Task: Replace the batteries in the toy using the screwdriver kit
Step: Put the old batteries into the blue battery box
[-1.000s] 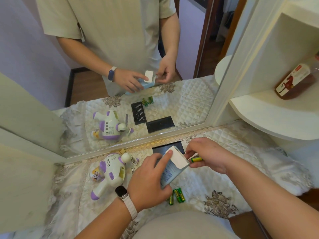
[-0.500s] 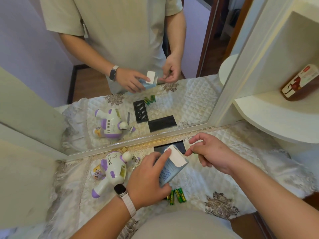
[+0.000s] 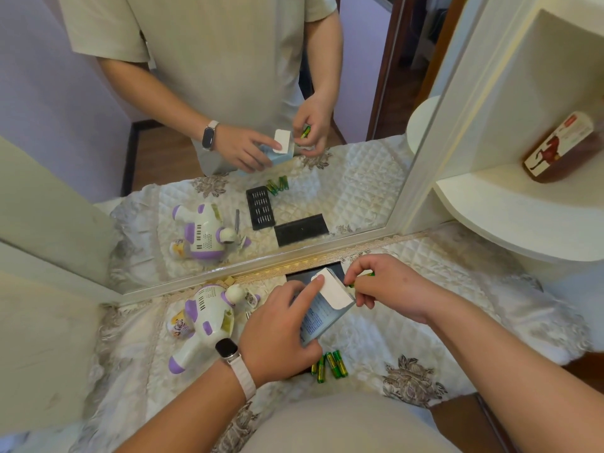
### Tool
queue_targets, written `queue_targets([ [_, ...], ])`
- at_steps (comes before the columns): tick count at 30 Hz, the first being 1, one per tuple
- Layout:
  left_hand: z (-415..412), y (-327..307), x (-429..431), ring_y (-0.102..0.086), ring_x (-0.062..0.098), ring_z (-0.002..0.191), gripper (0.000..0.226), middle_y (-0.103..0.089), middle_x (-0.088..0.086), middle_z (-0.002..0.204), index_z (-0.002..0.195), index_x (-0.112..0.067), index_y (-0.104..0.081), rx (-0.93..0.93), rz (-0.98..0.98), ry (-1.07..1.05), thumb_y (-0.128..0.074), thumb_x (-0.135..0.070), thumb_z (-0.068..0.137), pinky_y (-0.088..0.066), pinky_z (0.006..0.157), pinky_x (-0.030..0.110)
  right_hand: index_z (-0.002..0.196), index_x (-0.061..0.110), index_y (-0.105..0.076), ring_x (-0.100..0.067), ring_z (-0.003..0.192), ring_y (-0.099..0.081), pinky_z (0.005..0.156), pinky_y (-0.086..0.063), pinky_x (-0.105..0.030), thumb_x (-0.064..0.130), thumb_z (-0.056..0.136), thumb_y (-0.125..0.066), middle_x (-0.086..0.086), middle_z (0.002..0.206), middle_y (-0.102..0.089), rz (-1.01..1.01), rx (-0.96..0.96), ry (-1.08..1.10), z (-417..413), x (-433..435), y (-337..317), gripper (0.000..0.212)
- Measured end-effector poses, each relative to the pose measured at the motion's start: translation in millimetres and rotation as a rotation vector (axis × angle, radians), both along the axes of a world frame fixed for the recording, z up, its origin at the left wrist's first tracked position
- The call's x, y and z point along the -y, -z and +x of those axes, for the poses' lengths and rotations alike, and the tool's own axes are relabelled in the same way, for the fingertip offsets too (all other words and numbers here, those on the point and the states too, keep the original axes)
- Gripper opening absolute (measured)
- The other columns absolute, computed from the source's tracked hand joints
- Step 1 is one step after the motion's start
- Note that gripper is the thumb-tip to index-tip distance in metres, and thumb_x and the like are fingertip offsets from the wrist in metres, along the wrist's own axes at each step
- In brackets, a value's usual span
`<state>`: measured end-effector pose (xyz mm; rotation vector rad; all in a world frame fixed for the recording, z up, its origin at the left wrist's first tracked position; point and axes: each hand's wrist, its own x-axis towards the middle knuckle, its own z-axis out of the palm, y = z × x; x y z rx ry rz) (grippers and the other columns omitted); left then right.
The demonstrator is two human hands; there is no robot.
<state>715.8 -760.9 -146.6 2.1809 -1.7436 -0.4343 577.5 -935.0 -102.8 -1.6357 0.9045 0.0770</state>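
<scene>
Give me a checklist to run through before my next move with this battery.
1. The left hand grips the blue-grey cardboard box, white flap held open: ok.
2. The right hand pinches the green-and-yellow battery at the box mouth: ok.
3. The loose green batteries lie grouped on the quilted cloth: ok.
4. Whether those are fresh or spent: cannot tell.
5. The white-and-purple plastic toy has its battery compartment open and empty: cannot tell.

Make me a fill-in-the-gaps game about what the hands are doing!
The right hand pinches a green ____.
The left hand holds an open ____.
The toy is white and ____.
Missing words: battery, box, purple.
</scene>
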Motion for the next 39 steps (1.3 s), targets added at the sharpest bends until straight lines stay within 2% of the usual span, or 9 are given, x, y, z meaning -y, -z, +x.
queue_targets([
  [4,0.8,-0.6,5.1,-0.051,0.017,0.106,0.093,-0.050,0.000,0.125,0.152,-0.029,-0.025,0.006,-0.006,0.025,-0.061,-0.045,0.067,-0.055,0.070,0.032,0.098,0.014,-0.070,-0.014,0.056,-0.054,0.057,-0.045,-0.021,0.001,0.091,-0.050,-0.007,0.063,-0.064,0.108,0.094,0.029,-7.0,3.4,6.6,0.025],
  [8,-2.5,-2.1,8.5,-0.051,0.017,0.109,0.093,-0.050,-0.001,0.127,0.151,-0.030,-0.024,-0.001,-0.010,0.036,-0.061,-0.046,0.068,-0.055,0.071,0.032,0.107,0.013,-0.062,-0.017,0.058,-0.057,0.050,-0.044,-0.024,-0.002,0.089,-0.060,-0.007,0.082,-0.064,0.129,0.225,0.127,-13.4,6.2,16.1,0.023],
  [12,-5.7,-3.6,12.9,-0.050,0.017,0.111,0.093,-0.049,-0.001,0.129,0.152,-0.031,-0.023,-0.010,-0.007,0.039,-0.058,-0.047,0.067,-0.055,0.071,0.030,0.099,0.009,-0.057,-0.014,0.059,-0.056,0.052,-0.043,-0.026,0.001,0.084,-0.070,-0.008,0.084,-0.069,0.103,0.273,0.193,-18.0,6.1,20.3,0.021],
  [17,-8.5,-2.2,21.6,-0.047,0.016,0.115,0.094,-0.046,-0.003,0.132,0.152,-0.035,-0.020,-0.022,-0.005,0.013,-0.057,-0.049,0.066,-0.056,0.075,0.036,0.092,0.019,-0.070,-0.007,0.068,-0.055,0.062,-0.046,-0.020,0.017,0.085,-0.073,-0.001,0.085,-0.066,-0.037,0.236,0.206,-24.9,1.3,26.9,0.008],
  [20,-14.0,-2.8,27.2,-0.048,0.016,0.114,0.095,-0.045,-0.002,0.133,0.152,-0.034,-0.019,-0.008,0.001,0.029,-0.054,-0.052,0.066,-0.055,0.073,0.032,0.103,0.027,-0.071,-0.009,0.087,-0.059,0.075,-0.048,-0.021,0.023,0.090,-0.066,0.005,0.101,-0.065,-0.044,0.243,0.168,-30.2,1.7,27.4,0.014],
  [28,-40.2,1.0,57.3,-0.047,0.016,0.112,0.097,-0.046,-0.002,0.133,0.153,-0.034,-0.017,0.033,0.046,0.021,-0.054,-0.052,0.065,-0.053,0.068,0.027,0.140,0.034,-0.041,0.002,0.108,-0.053,0.090,-0.048,-0.024,0.024,0.092,-0.063,0.020,0.127,-0.054,-0.144,0.172,0.043,-63.6,21.7,33.9,0.053],
  [31,-55.2,2.9,70.6,-0.052,0.020,0.105,0.097,-0.050,0.001,0.128,0.153,-0.034,-0.015,0.064,0.066,0.062,-0.054,-0.049,0.066,-0.055,0.063,0.032,0.143,0.033,-0.038,0.004,0.110,-0.053,0.095,-0.046,-0.023,0.024,0.094,-0.061,0.018,0.138,-0.048,-0.136,0.165,0.009,-76.4,29.9,40.8,0.055],
  [33,-67.2,5.1,79.4,-0.054,0.022,0.102,0.096,-0.052,0.003,0.125,0.153,-0.033,-0.015,0.077,0.075,0.081,-0.054,-0.047,0.066,-0.056,0.061,0.035,0.146,0.033,-0.034,0.003,0.126,-0.043,0.107,-0.040,-0.026,0.026,0.095,-0.059,0.017,0.145,-0.042,-0.101,0.187,0.005,-83.8,36.3,46.8,0.057],
  [39,-102.2,8.1,101.2,-0.056,0.022,0.099,0.094,-0.054,0.003,0.121,0.152,-0.030,-0.024,0.056,0.071,0.029,-0.058,-0.042,0.065,-0.053,0.060,0.032,0.149,0.029,-0.029,0.001,0.140,-0.028,0.117,-0.026,-0.028,0.026,0.097,-0.055,0.019,0.148,-0.033,-0.023,0.244,-0.019,-101.1,59.2,57.0,0.058],
])
